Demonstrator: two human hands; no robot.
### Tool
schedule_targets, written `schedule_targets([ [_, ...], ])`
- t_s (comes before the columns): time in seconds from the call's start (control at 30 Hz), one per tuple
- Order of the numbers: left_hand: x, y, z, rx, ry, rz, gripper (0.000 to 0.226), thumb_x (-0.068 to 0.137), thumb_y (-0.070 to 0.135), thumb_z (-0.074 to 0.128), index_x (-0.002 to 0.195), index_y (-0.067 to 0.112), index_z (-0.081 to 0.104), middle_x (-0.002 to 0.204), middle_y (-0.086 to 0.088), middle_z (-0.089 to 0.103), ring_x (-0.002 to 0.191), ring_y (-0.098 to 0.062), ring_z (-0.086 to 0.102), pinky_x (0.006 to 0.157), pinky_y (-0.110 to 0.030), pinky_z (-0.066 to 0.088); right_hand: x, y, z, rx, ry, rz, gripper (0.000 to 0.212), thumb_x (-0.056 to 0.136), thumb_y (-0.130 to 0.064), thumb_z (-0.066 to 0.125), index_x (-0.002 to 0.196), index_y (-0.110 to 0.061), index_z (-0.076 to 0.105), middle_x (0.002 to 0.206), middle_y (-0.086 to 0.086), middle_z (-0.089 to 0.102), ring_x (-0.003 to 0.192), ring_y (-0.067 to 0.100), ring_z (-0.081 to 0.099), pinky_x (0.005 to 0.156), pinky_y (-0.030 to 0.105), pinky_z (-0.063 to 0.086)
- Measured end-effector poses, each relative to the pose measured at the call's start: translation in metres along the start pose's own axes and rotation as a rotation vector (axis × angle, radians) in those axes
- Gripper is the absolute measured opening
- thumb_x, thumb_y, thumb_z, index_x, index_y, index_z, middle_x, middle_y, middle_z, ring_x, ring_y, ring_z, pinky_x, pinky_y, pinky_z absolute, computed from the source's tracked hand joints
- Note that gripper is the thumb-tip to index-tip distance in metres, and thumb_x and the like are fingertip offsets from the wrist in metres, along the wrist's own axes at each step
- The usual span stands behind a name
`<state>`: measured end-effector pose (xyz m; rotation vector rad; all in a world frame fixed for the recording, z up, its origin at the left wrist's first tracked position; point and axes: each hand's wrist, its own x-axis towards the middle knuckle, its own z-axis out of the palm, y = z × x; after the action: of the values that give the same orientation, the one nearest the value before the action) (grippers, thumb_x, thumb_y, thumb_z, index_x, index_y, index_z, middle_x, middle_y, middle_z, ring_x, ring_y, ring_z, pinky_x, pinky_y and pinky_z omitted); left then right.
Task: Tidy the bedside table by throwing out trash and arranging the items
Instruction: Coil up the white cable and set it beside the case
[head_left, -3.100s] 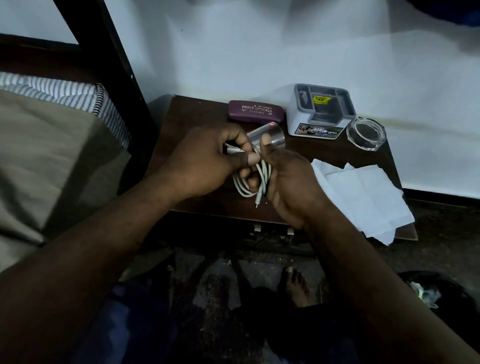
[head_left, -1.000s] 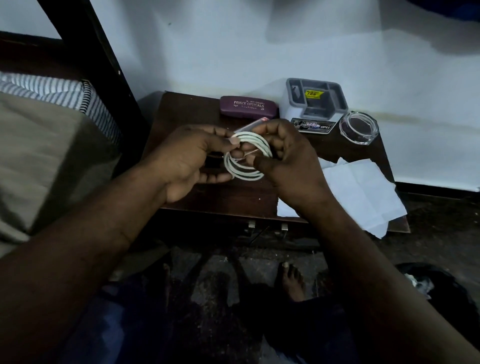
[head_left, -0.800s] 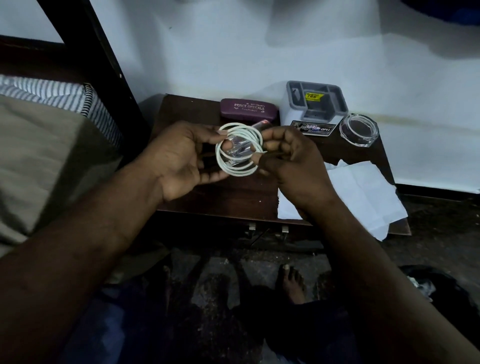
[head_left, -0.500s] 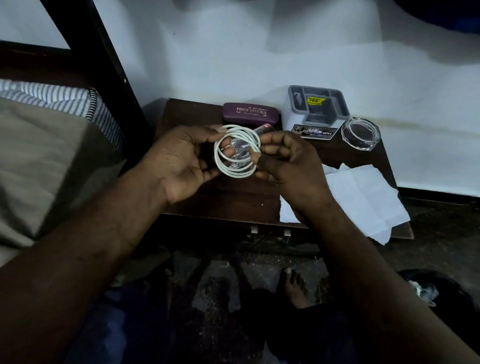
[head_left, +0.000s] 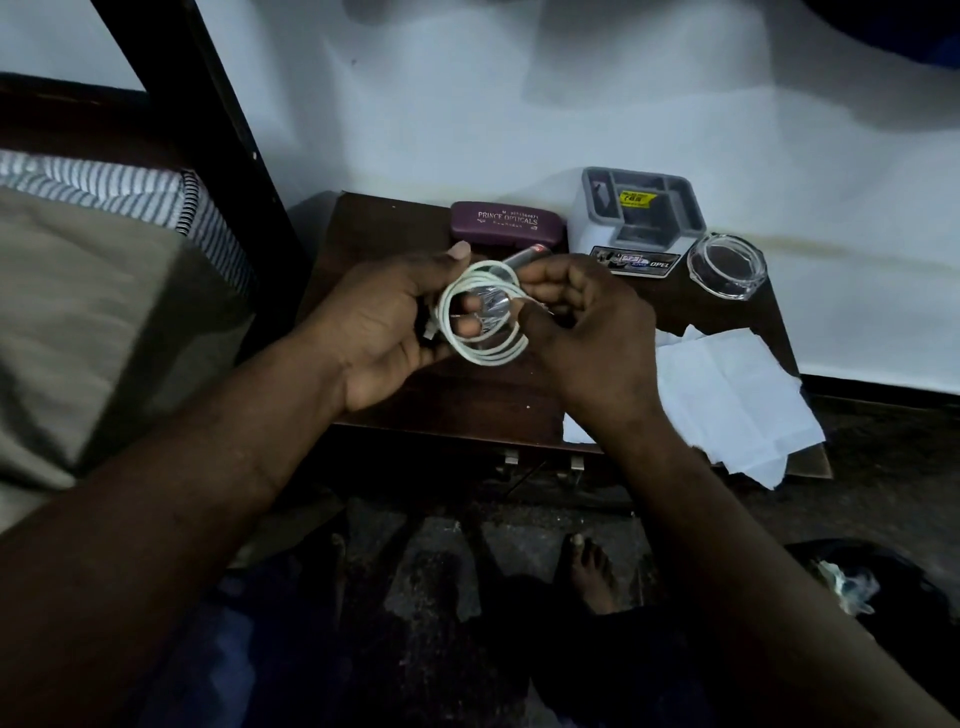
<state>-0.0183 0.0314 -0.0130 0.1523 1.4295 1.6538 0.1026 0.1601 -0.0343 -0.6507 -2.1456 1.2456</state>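
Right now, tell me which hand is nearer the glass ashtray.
Right. The right hand sits left of the glass ashtray in view; the left hand lies beyond the white cable, farther off.

Unsleeved forearms (head_left: 208, 467), bare feet (head_left: 592, 577), dark-blue clothing (head_left: 234, 654)

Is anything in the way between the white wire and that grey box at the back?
Yes. The left hand and right hand hold the white cable above the table; a silver cylinder lies just behind it, toward the grey organiser. Lifting over should clear it.
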Motion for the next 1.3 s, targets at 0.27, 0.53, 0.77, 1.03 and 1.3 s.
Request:
schedule_targets([
  [0.27, 0.001, -0.001, -0.001, 0.005, -0.043, 0.046, 0.028, 0.103, 0.008, 0.048, 0.114, 0.007, 0.075, 0.083, -0.005, 0.074, 0.063, -0.007, 0.063, 0.060, -0.020, 0.049, -0.002, 0.005, 0.005, -0.062, 0.096, -0.080, 0.017, 0.087, -0.015, 0.075, 0.097, -0.029, 0.075, 0.092, -0.017, 0.078, 0.087, 0.000, 0.075, 0.083, 0.039, 0.062],
  [0.53, 0.004, -0.005, 0.002, 0.062, 0.067, 0.075, 0.029, 0.103, 0.033, 0.058, 0.081, 0.017, 0.070, 0.060, 0.004, 0.053, 0.047, -0.007, 0.043, 0.050, -0.020, 0.040, -0.004, 0.001, 0.008, -0.144, 0.158, -0.195, 0.007, 0.089, -0.022, 0.077, 0.095, -0.026, 0.076, 0.089, -0.017, 0.076, 0.082, 0.002, 0.073, 0.076, 0.034, 0.061],
  [0.77, 0.002, -0.009, 0.004, 0.211, 0.063, 0.142, 0.026, 0.105, 0.024, 0.056, 0.081, 0.017, 0.065, 0.057, 0.007, 0.054, 0.049, -0.010, 0.042, 0.055, -0.025, 0.034, -0.007, -0.002, 0.008, -0.237, 0.180, -0.266, 0.007, 0.092, -0.010, 0.071, 0.098, -0.013, 0.072, 0.093, -0.006, 0.075, 0.084, 0.011, 0.069, 0.075, 0.018, 0.049],
  [1.03, 0.004, -0.008, 0.005, -0.023, 0.020, 0.223, 0.028, 0.107, 0.017, 0.052, 0.102, 0.004, 0.076, 0.066, 0.000, 0.050, 0.052, -0.006, 0.038, 0.046, -0.016, 0.037, -0.003, 0.001, 0.014, -0.014, 0.114, -0.019, 0.019, 0.098, -0.026, 0.069, 0.113, -0.014, 0.064, 0.102, 0.001, 0.077, 0.095, 0.020, 0.075, 0.084, 0.050, 0.060],
  [1.3, 0.006, -0.006, 0.001, -0.087, 0.043, 0.223, 0.029, 0.107, 0.019, 0.050, 0.106, 0.008, 0.076, 0.070, -0.001, 0.054, 0.058, -0.011, 0.043, 0.059, -0.024, 0.039, -0.006, -0.013, 0.014, 0.614, -0.177, 0.389, 0.011, 0.096, -0.017, 0.072, 0.105, -0.013, 0.067, 0.098, 0.011, 0.076, 0.078, 0.020, 0.073, 0.062, 0.029, 0.060],
])
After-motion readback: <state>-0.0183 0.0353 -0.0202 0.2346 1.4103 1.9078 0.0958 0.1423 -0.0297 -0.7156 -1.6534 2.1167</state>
